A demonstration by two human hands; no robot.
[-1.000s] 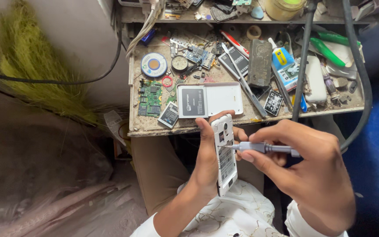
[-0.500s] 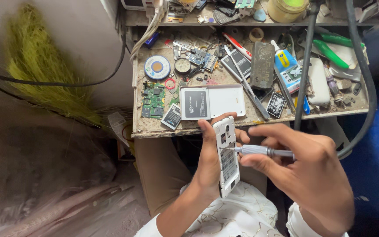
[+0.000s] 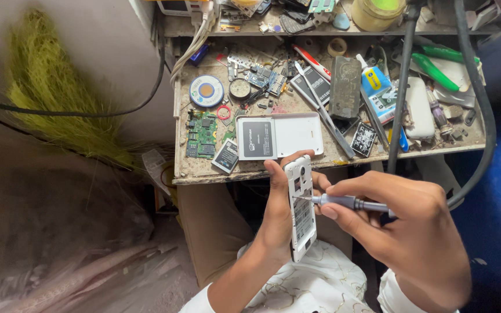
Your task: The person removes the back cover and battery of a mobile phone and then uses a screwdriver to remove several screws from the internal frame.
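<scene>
The opened white phone stands nearly upright in your left hand, back cover off, its inner frame and label facing your right hand; it sits just below the front edge of the counter, over your lap. Your left hand is clamped on it, thumb hooked over the top edge, fingers wrapped behind. Your right hand is closed around a grey precision screwdriver, held level, with its thin tip touching the phone's upper inner face. Just above your left thumb, on the counter, lie a flat dark battery and a white back cover side by side, touching. Further left of that hand lie a small dark square part and a green circuit board, with a round blue-rimmed solder spool beyond them. Above your right hand lie long metal tweezers, a dark grey block and a blue-and-white glue bottle. A black cable hangs down past the counter, just beyond your right knuckles.
</scene>
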